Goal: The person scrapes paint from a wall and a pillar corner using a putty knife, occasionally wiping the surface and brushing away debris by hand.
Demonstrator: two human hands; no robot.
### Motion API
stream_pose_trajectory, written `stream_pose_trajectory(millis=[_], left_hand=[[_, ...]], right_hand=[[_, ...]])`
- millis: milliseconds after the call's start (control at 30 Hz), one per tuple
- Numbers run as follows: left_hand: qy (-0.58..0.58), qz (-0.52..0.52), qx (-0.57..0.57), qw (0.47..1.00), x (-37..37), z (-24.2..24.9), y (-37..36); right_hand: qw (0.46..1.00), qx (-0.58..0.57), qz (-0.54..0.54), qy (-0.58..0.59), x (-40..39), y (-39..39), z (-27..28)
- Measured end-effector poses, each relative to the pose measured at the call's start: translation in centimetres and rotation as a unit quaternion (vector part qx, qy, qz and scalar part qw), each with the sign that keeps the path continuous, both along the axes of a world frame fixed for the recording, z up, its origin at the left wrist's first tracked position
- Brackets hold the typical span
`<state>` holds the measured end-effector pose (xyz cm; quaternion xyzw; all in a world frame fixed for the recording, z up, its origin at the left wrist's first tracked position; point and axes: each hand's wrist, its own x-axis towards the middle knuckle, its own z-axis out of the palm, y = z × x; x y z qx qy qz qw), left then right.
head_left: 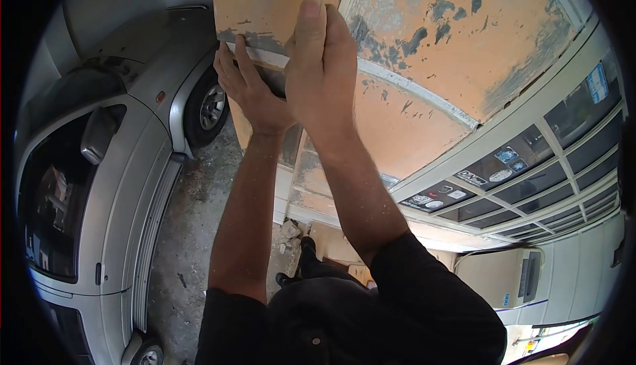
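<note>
An orange-painted panel (268,0) with scuffed grey paint along its lower edge stands at the top of the head view. My right hand (323,67) is closed at the panel's right side, its thumb lying up along the face near the edge. Just to its left, my left hand (248,90) has its fingers spread, with the fingertips against the panel's lower edge. The left thumb is hidden behind my right hand. Beyond and to the right are larger orange surfaces (424,126) with peeling paint and a pale strip between them.
A silver car (126,186) stands close on the left, above a rough concrete floor (192,232). On the right are a window frame (530,166) with stickers on its panes and a white air-conditioner-like unit (500,275). Rubble (289,229) lies near my feet.
</note>
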<state>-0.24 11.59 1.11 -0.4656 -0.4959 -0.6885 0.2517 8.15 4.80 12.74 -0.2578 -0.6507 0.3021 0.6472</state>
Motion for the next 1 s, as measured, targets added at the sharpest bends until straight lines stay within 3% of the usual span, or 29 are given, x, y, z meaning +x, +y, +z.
stream_pose_trajectory(millis=[67,133,233,333,467,533,567,633,700,767,867,933,1000], left_hand=[[-0.002,0.004,-0.015,1.000,-0.2,-0.2,0.1],[-0.003,0.005,-0.027,1.000,-0.2,0.1,-0.4],[0.007,-0.006,-0.028,1.000,0.0,0.8,-1.4],[-0.005,0.000,-0.032,0.999,-0.3,0.2,-0.6],[0.010,0.022,-0.032,0.999,-0.5,0.0,-0.7],[0.017,-0.015,-0.034,0.999,0.0,0.8,-2.3],[0.018,-0.007,-0.026,0.999,0.0,1.2,-2.7],[0.019,-0.028,-0.057,0.998,0.0,1.5,-3.6],[0.031,-0.038,-0.044,0.998,-0.7,1.9,-3.9],[0.046,-0.052,-0.026,0.997,-1.8,2.6,-3.7],[0.152,-0.034,0.104,0.982,-4.4,5.1,-2.4],[0.203,-0.118,0.218,0.947,-6.4,8.7,0.0],[0.189,-0.087,0.208,0.956,-7.1,13.3,2.1]], right_hand=[[1.000,0.005,0.025,0.014,0.0,-0.3,-0.8],[0.999,-0.030,0.002,-0.021,0.7,-1.1,-6.0],[0.999,-0.010,-0.024,-0.036,0.6,-1.1,-9.7],[0.996,-0.059,0.064,0.020,0.4,-0.8,-2.1],[0.999,-0.019,0.043,0.005,0.2,-0.2,-5.7],[0.994,-0.081,0.035,-0.068,1.5,-1.7,-10.4],[0.994,-0.073,0.042,-0.068,1.8,-1.9,-10.1],[0.957,-0.159,0.233,0.068,3.2,-2.4,-8.4],[0.982,-0.062,0.169,-0.063,5.5,-2.6,-5.3],[0.982,0.023,0.181,-0.049,7.2,-4.0,-3.3],[0.975,0.099,0.133,-0.149,11.0,-4.2,-1.9],[0.933,0.176,0.009,-0.315,12.5,-3.9,-1.0],[0.931,0.170,-0.066,-0.317,12.1,-4.0,-1.1]])
